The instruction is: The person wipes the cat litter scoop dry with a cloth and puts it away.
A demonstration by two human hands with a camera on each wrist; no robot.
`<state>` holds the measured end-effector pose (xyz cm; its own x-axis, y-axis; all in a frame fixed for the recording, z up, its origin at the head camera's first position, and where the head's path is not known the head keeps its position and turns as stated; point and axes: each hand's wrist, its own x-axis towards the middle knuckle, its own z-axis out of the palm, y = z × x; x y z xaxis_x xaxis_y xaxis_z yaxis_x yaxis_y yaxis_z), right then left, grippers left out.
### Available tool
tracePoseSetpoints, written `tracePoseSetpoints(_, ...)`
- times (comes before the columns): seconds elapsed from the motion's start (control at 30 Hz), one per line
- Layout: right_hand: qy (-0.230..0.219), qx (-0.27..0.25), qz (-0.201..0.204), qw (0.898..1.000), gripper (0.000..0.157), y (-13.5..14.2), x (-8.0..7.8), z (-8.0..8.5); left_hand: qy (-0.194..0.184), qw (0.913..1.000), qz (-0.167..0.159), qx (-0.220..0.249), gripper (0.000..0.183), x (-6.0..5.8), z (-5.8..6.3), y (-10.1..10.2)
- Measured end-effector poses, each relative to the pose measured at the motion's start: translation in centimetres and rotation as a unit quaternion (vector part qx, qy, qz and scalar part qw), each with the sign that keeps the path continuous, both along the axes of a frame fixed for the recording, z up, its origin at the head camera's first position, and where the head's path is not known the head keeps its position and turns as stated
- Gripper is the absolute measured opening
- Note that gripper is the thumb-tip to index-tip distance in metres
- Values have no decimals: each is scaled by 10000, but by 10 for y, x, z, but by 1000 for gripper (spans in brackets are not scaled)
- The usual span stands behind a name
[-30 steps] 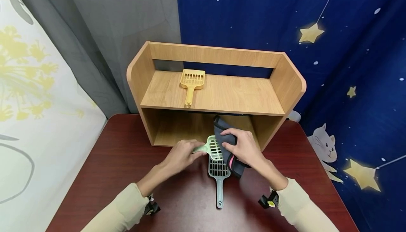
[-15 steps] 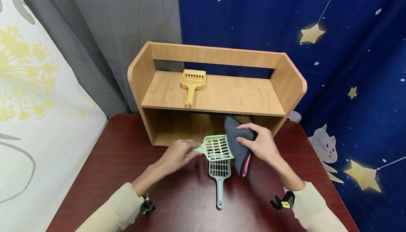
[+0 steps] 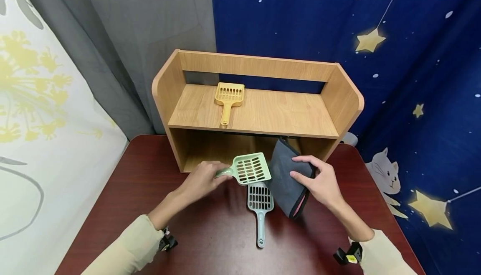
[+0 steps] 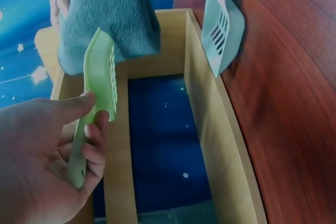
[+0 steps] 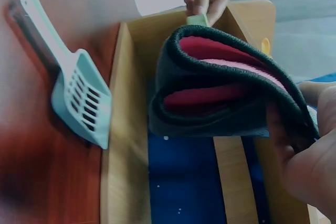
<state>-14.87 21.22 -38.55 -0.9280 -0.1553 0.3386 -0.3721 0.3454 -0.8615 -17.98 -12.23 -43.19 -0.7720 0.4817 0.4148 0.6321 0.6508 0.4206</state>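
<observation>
My left hand [image 3: 202, 179] grips the handle of a light green litter scoop [image 3: 249, 169], holding it level above the table in front of the shelf. In the left wrist view the fingers curl round the scoop's handle [image 4: 77, 158]. A folded dark grey cloth [image 3: 287, 179] with pink inside is pinched by my right hand [image 3: 323, 182], just right of the green scoop. Its pink folds show in the right wrist view, where the cloth [image 5: 220, 85] hides most of the green scoop. Below them a blue-grey litter scoop [image 3: 260, 202] lies on the table, handle toward me.
A two-tier wooden shelf [image 3: 285, 110] stands at the back of the dark red table [image 3: 150, 154]. On its upper board rests a yellow litter scoop [image 3: 229, 97]. Grey and blue star-printed curtains [image 3: 285, 20] hang behind.
My right hand has moved right with the cloth, off the green scoop. My left hand has shifted slightly left, carrying the green scoop, whose basket is now fully in sight.
</observation>
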Motion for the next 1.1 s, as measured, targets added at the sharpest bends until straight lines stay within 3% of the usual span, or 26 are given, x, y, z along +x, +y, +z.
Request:
tracePoseSetpoints(0.23, -113, -700, 122, 9974, 36, -19, 19, -21, -210, 9996, 67, 167, 26, -1, -1, 3)
tracePoseSetpoints(0.4, 203, -910, -148, 9955, 35, -44, 28, -36, -276, 9994, -26, 204, 27, 0, -1, 11)
tracePoseSetpoints(0.57, 889, -1102, -369, 9892, 33, -71, 34, -47, -102, 9996, -38, 268, 26, 0, 0, 22)
tracePoseSetpoints(0.77, 1997, -1035, -81, 9743, 35, -100, 39, -53, -54, 9993, -37, 370, 22, 0, -1, 35)
tracePoseSetpoints(0.9, 2291, -961, -45, 9686, 36, -104, 41, -55, -74, 9991, -80, 403, 23, 0, 2, 38)
tracePoseSetpoints(1.1, 2197, -844, -466, 9708, 35, -86, 35, -54, 57, 9995, -12, 316, 24, 0, 4, 33)
